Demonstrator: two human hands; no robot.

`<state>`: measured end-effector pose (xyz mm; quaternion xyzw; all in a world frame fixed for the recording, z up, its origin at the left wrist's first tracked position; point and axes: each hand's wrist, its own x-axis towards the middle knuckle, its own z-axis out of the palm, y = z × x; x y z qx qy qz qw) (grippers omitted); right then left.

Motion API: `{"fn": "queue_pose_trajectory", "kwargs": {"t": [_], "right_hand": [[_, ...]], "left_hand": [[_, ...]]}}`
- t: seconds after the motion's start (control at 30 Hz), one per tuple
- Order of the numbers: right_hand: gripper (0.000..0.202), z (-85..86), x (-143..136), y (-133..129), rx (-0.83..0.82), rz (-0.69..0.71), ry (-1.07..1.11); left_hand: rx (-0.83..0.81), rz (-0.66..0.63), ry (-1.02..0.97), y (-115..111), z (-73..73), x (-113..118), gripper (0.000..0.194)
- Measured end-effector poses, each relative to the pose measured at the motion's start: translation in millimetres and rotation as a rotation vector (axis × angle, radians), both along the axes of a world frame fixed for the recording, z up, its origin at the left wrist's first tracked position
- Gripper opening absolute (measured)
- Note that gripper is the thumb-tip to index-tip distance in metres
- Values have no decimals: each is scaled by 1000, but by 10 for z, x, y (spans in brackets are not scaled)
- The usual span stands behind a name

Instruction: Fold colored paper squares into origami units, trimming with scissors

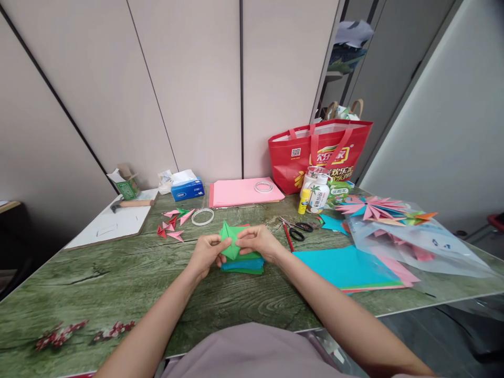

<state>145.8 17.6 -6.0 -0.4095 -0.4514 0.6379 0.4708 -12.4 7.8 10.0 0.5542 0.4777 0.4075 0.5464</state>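
Note:
A folded piece of green paper (232, 251), roughly diamond-shaped, is held up in front of me between both hands. My left hand (208, 253) pinches its left side, thumb on the near face. On the opposite side, the fingers of my right hand (260, 243) are closed on the paper's edge. Just below and behind it lies a stack of square green and blue paper (246, 266), partly covered by my hands. Small folded pieces in pink, red and green (172, 224) are grouped to the left, beside a tape roll (202, 217).
Scissors (296, 230), a red pen (287, 237), a glue stick (303, 201) and blue sheets (334, 265) lie rightward. Pink sheets (240, 192), a tissue box (187, 186) and a red bag (287, 163) stand behind. A hammer (132, 205) rests on a white board (112, 226); paper flowers (372, 208) sit far right.

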Motion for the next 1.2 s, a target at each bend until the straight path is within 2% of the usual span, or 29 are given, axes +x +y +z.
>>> {"fn": "queue_pose_trajectory", "kwargs": {"t": [0.33, 0.63, 0.93, 1.2], "right_hand": [[33, 4, -23, 0, 42, -79, 9], [34, -8, -32, -2, 15, -101, 13], [33, 21, -72, -13, 84, -126, -41], [33, 62, -6, 2, 263, 45, -170]], "left_hand": [[-44, -11, -43, -8, -12, 4, 28], [12, -1, -27, -25, -3, 26, 29], [47, -8, -42, -16, -28, 35, 31], [122, -27, 5, -31, -11, 35, 32]]}}
